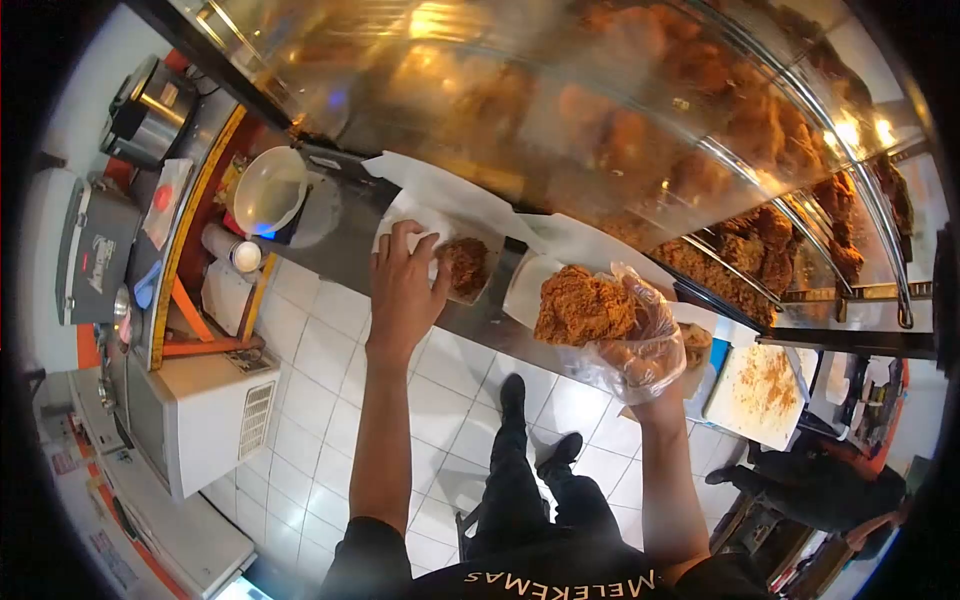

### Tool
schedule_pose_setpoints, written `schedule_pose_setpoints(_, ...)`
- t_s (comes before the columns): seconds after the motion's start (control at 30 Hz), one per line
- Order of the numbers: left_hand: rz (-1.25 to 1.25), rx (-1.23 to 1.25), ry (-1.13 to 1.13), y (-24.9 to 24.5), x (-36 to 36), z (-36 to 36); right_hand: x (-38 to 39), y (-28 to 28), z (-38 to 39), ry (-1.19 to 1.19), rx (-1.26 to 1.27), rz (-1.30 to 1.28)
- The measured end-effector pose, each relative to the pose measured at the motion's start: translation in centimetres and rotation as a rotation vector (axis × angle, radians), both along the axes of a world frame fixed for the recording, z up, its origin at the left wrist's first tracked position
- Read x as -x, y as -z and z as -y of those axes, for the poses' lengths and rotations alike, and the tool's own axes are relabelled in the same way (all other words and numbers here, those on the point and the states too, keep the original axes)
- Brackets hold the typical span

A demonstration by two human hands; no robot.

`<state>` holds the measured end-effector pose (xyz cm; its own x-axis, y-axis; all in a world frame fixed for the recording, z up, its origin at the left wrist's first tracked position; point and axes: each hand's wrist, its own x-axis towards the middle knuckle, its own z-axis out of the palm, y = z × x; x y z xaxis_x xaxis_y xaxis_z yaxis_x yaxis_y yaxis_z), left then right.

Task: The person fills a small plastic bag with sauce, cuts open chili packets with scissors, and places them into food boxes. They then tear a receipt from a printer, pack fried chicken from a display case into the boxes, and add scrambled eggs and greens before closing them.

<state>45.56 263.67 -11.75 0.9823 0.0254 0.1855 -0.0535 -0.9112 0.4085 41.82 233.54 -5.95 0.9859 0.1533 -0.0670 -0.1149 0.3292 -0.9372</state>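
Observation:
My bare left hand (405, 280) reaches into an open paper box (492, 272), fingers and thumb curled around a white bundle (420, 247); the bundle's exact kind is hard to make out. Beside it in the same box lies a brown fried piece (463, 268). My right hand (645, 345), in a clear plastic glove, grips a piece of fried chicken (583, 306) with a rough golden crust. That chicken is held over a second open paper box (524, 290), partly hidden behind it.
A glass display case (600, 110) of fried chicken rises just beyond the boxes. At right is a white cutting board (757, 395) scattered with crumbs; another person (830, 485) is past it. At left are a clear bowl (270, 190) and a white appliance (215, 410).

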Motion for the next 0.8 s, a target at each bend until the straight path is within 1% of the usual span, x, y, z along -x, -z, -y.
schedule_pose_setpoints(0.03, 0.026, 0.015, 0.018, 0.4, 0.0, -0.3, -0.2, 0.0, -0.4, -0.010, 0.005, -0.028)
schedule_pose_setpoints(0.07, 0.052, 0.032, 0.038, 0.7, 0.0, -0.4, -0.3, 0.6, -0.9, 0.024, 0.086, 0.017)
schedule_pose_setpoints(0.13, 0.115, 0.055, 0.059, 1.6, 0.0, -0.4, -1.1, 1.3, -2.0, -0.025, 0.192, -0.008)
schedule_pose_setpoints(0.17, 0.098, 0.039, 0.044, 2.0, 0.0, -0.5, -1.7, 1.6, -3.0, -0.054, 0.246, -0.024)
schedule_pose_setpoints(0.2, 0.086, 0.024, 0.034, 2.2, -0.2, -0.2, -1.9, 2.5, -3.5, -0.054, 0.290, 0.076)
schedule_pose_setpoints(0.3, 0.050, -0.025, 0.033, 2.4, -0.4, -0.3, -2.9, 2.1, -4.9, -0.133, 0.264, -0.014)
schedule_pose_setpoints(0.37, 0.033, -0.029, 0.050, 2.7, -0.5, -0.6, -3.4, 2.7, -5.4, -0.142, 0.351, 0.029)
schedule_pose_setpoints(0.53, 0.055, 0.050, 0.058, 2.4, 0.5, -0.8, -4.8, 3.1, -7.0, -0.161, 0.504, 0.089)
schedule_pose_setpoints(0.6, 0.071, 0.049, 0.043, 2.0, 1.2, -0.9, -5.2, 3.0, -7.4, -0.170, 0.557, 0.099)
schedule_pose_setpoints(0.7, 0.108, 0.045, 0.021, 0.3, 2.0, -1.5, -5.8, 3.2, -8.6, -0.184, 0.498, 0.118)
schedule_pose_setpoints(0.77, 0.144, 0.065, 0.019, -1.6, 2.7, -2.4, -5.7, 4.2, -10.0, -0.136, 0.507, 0.181)
schedule_pose_setpoints(0.8, 0.164, 0.034, -0.013, -2.2, 3.1, -2.7, -5.8, 4.6, -10.8, -0.111, 0.510, 0.216)
